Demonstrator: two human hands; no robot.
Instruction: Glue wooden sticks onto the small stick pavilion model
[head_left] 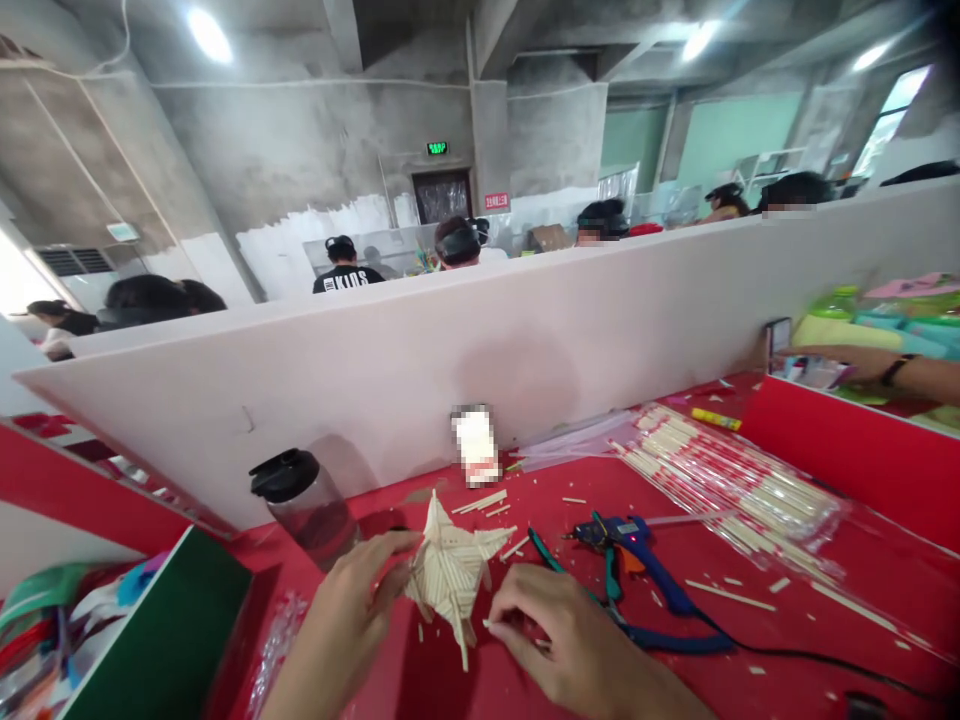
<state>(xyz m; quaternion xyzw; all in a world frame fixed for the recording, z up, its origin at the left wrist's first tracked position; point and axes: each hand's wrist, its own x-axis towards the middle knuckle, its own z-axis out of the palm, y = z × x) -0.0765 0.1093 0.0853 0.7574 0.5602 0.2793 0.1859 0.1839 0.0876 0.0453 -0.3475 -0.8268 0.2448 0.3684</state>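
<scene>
Our left hand (358,588) steadies the left edge of the wooden-stick star (448,566), between our hands, over the red surface (442,695). Our right hand (555,622) pinches a small stick piece (487,623) in a narrow grip. We judge this piece fitting; the next move calls for careful alignment.

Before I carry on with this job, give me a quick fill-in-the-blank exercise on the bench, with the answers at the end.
1. The stick model is between the right hand and the ____ hand.
2. The body of the glue gun is coloured ____.
3. The lid on the bottle is coloured ____.
4. The tabletop under these things is coloured ____.

Missing words: left; blue; black; red.
</scene>
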